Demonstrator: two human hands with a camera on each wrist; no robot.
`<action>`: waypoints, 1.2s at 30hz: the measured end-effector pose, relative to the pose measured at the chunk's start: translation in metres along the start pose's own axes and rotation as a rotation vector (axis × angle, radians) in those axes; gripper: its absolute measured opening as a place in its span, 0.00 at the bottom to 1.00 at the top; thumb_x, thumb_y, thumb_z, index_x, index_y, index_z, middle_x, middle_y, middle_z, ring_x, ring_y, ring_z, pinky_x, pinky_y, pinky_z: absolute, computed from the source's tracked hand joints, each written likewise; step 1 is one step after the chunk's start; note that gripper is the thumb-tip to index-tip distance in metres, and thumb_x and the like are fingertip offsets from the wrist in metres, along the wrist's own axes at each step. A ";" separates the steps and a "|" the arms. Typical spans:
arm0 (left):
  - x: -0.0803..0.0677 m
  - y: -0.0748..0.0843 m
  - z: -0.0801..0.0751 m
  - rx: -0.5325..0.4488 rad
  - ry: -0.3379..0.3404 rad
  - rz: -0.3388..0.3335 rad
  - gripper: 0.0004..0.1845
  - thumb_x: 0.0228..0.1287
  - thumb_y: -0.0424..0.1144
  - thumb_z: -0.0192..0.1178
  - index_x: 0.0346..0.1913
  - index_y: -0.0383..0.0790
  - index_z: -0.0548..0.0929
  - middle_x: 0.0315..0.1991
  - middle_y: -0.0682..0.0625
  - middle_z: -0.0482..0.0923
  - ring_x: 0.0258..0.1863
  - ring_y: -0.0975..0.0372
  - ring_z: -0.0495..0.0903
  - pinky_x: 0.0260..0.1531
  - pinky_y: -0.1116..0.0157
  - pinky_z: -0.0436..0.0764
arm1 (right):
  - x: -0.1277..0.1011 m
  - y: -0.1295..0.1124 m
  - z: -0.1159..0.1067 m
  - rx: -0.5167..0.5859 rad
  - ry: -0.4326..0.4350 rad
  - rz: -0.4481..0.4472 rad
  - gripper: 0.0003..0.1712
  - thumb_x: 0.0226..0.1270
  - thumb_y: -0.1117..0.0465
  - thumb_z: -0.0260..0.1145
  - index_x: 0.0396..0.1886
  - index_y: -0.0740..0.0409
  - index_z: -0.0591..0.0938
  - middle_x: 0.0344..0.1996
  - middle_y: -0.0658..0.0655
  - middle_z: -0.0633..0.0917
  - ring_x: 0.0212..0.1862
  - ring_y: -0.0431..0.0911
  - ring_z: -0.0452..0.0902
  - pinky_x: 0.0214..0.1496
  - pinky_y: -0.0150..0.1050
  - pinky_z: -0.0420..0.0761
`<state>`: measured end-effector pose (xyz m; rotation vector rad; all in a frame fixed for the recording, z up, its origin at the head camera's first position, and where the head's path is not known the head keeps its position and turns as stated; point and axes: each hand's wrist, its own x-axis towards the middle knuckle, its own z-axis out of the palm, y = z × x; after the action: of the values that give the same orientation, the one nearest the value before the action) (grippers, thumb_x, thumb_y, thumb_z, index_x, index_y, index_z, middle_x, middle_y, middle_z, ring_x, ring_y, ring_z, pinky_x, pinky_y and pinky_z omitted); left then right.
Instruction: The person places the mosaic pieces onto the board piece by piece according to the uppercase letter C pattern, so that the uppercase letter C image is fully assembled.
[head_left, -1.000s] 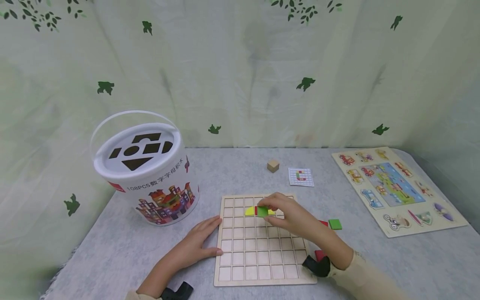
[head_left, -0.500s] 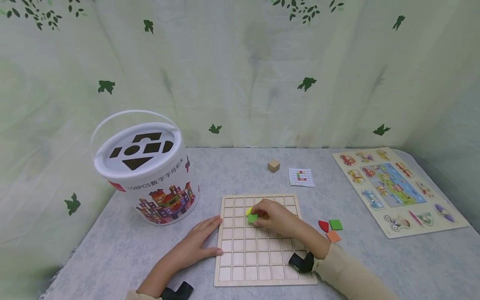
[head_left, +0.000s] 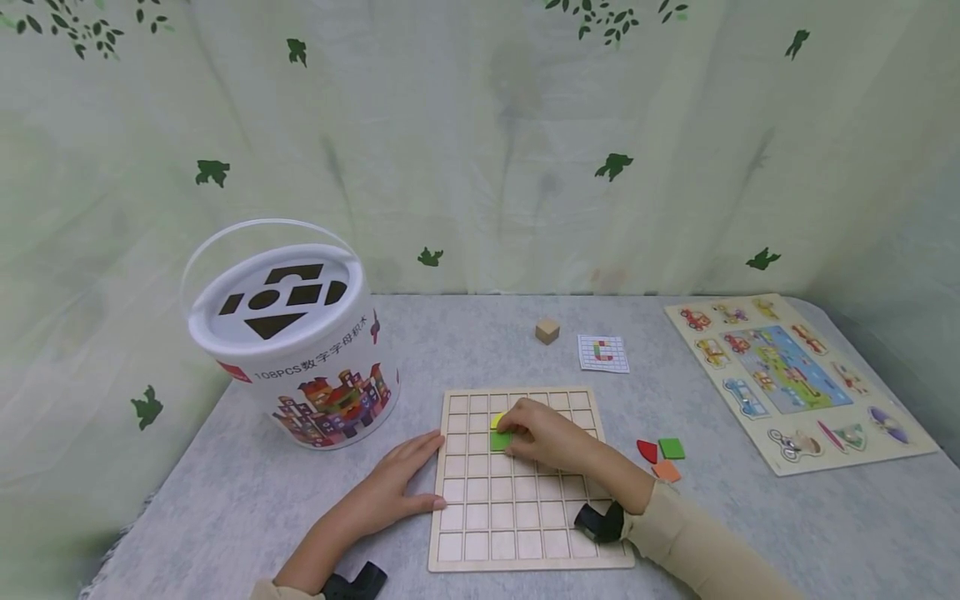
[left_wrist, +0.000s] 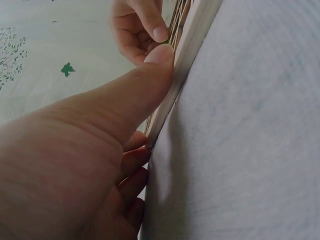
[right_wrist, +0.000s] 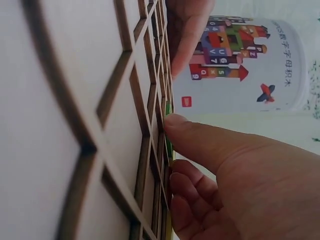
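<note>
A wooden grid board (head_left: 517, 500) lies on the grey table. My right hand (head_left: 516, 437) reaches across it and pinches a green square tile (head_left: 500, 441) down into a cell just below a yellow piece (head_left: 496, 420). In the right wrist view my thumb (right_wrist: 200, 142) presses the green tile's edge (right_wrist: 168, 142) against the board (right_wrist: 75, 100), with my fingers curled under it. My left hand (head_left: 420, 479) lies flat beside the board, its thumb (left_wrist: 150, 75) against the left edge of the board (left_wrist: 192, 42).
A white lidded bucket (head_left: 292, 342) with shape holes stands at the left. Behind the board sit a small wooden cube (head_left: 547, 332) and a pattern card (head_left: 603, 353). Loose red (head_left: 647, 451), green (head_left: 671, 448) and orange (head_left: 666, 472) pieces lie to the right, near a vehicle puzzle board (head_left: 795, 379).
My right hand carried the green tile leftward and a little down, from beside the yellow piece to just below it, and lowered it onto the board. The left hand stayed put.
</note>
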<state>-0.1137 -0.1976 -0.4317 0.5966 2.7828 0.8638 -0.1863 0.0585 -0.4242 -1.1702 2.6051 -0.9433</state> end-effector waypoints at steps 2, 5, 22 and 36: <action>0.000 0.000 0.000 0.003 0.001 -0.001 0.44 0.40 0.61 0.55 0.62 0.50 0.53 0.61 0.54 0.49 0.59 0.56 0.47 0.53 0.52 0.53 | 0.000 0.000 0.000 0.000 -0.001 -0.015 0.15 0.50 0.56 0.62 0.40 0.52 0.76 0.34 0.46 0.72 0.33 0.37 0.66 0.34 0.27 0.69; 0.000 0.000 0.000 0.005 0.000 -0.002 0.44 0.40 0.61 0.56 0.62 0.50 0.53 0.61 0.54 0.49 0.59 0.56 0.47 0.53 0.52 0.53 | 0.000 -0.002 0.000 -0.004 -0.012 -0.025 0.16 0.49 0.56 0.63 0.40 0.53 0.76 0.35 0.47 0.73 0.34 0.37 0.66 0.35 0.28 0.69; 0.001 -0.001 0.000 -0.001 -0.010 0.016 0.44 0.41 0.61 0.55 0.62 0.49 0.53 0.61 0.54 0.49 0.59 0.56 0.47 0.53 0.52 0.53 | -0.045 -0.013 -0.048 0.040 0.148 0.026 0.26 0.48 0.52 0.62 0.50 0.45 0.70 0.48 0.39 0.69 0.50 0.37 0.64 0.48 0.37 0.68; 0.001 -0.003 0.001 0.008 -0.005 0.017 0.44 0.40 0.61 0.55 0.62 0.50 0.53 0.61 0.55 0.49 0.59 0.57 0.47 0.53 0.52 0.53 | -0.120 0.029 -0.077 -0.027 0.284 0.207 0.26 0.45 0.54 0.65 0.48 0.46 0.72 0.45 0.43 0.72 0.49 0.41 0.65 0.46 0.42 0.70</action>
<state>-0.1151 -0.1989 -0.4338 0.6231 2.7819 0.8538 -0.1498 0.1960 -0.3955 -0.7999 2.8961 -1.1022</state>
